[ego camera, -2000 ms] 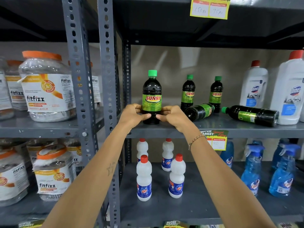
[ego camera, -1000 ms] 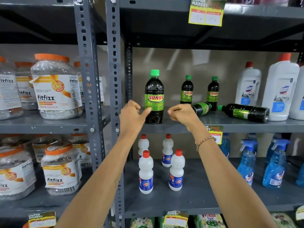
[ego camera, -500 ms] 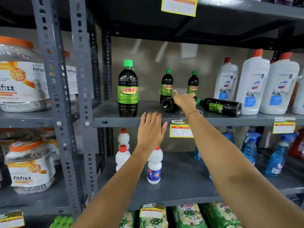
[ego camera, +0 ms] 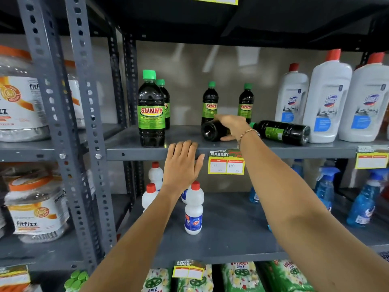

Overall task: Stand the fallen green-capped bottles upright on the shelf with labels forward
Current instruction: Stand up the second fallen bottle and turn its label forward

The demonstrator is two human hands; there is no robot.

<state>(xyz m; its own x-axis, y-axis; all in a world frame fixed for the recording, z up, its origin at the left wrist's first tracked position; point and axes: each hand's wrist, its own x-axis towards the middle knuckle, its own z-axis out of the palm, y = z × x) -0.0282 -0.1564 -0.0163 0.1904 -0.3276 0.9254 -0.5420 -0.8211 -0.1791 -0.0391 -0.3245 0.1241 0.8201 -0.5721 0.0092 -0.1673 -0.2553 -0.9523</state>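
Note:
On the grey shelf point(ego camera: 134, 153) a dark Sunny bottle with a green cap point(ego camera: 151, 114) stands upright at the front left, label forward. Another upright one point(ego camera: 166, 100) is partly hidden behind it. Two more point(ego camera: 209, 102) point(ego camera: 246, 100) stand at the back. One fallen bottle point(ego camera: 210, 131) lies with its base towards me, and my right hand point(ego camera: 231, 125) curls over its body, thumb underneath. A second fallen bottle point(ego camera: 280, 131) lies on its side to the right, cap pointing left. My left hand point(ego camera: 183, 163) rests flat on the shelf's front edge, holding nothing.
Tall white red-capped bottles point(ego camera: 328, 102) stand right of the fallen ones. A yellow price tag point(ego camera: 226, 165) hangs on the shelf edge. Below are small white bottles point(ego camera: 193, 209) and blue spray bottles point(ego camera: 362, 205). Perforated steel posts point(ego camera: 84, 102) and orange-lidded jars point(ego camera: 21, 102) lie left.
Both hands let go of the front upright bottle. My right hand reached right and closed over the nearer fallen bottle; my left hand dropped onto the shelf edge. The view moved closer.

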